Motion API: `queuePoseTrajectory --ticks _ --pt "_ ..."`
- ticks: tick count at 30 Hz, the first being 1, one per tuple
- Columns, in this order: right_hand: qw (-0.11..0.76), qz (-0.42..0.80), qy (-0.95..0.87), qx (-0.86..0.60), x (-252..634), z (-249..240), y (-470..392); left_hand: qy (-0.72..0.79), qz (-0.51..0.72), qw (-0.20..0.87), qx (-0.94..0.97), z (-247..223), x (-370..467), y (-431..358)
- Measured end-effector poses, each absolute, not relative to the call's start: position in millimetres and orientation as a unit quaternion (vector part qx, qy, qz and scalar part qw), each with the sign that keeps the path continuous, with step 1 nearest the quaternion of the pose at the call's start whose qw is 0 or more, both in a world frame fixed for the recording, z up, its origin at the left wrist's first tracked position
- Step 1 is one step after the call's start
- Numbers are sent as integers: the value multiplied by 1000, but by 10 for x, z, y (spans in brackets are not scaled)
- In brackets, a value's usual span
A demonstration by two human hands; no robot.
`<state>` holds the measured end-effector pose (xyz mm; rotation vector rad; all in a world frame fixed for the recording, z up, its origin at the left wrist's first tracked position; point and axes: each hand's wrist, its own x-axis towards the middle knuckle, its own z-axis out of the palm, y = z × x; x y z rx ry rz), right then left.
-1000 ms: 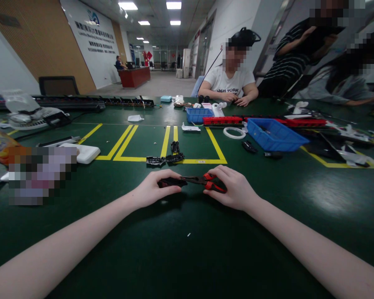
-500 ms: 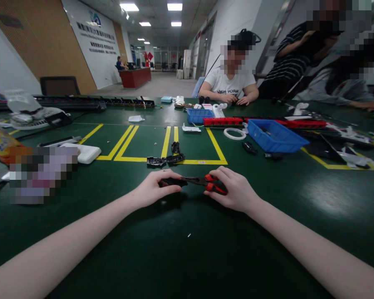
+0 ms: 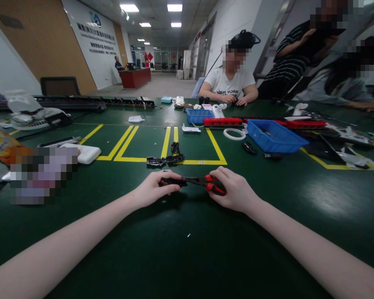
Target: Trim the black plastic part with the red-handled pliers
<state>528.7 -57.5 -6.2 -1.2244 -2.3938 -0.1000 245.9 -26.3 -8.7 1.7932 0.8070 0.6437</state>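
Observation:
Over the dark green table, my left hand grips a black part between thumb and fingers. My right hand is closed round the red handles of a pair of pliers. The pliers point left, and their jaws meet the right end of the black part; whether they clamp it I cannot tell. Just beyond my left hand lie black plastic pieces beside the yellow tape. A tiny white scrap lies between my forearms.
A blue bin stands at the right behind black pieces, near a white ring. At left are a white box and an orange packet. A person in a white shirt sits across the table.
The gap between the pliers' handles looks slightly narrower, with my right fingers shifted a little. My left hand stays nearly in place.

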Motion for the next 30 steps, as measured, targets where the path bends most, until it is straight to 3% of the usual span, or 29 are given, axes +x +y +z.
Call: queuePoseTrajectory --ticks 6,15,21,30 --pt "216 -25 -869 -444 5291 -72 -568 323 273 509 749 -92 2458 -268" --pt "217 16 -867 -449 5314 -114 -540 322 290 385 815 -14 2474 -311" --pt "222 29 -866 -448 5304 -96 -548 324 303 361 820 -39 2467 -316" --pt "222 28 -870 -439 5310 -97 -562 319 255 513 755 -42 2452 -293"
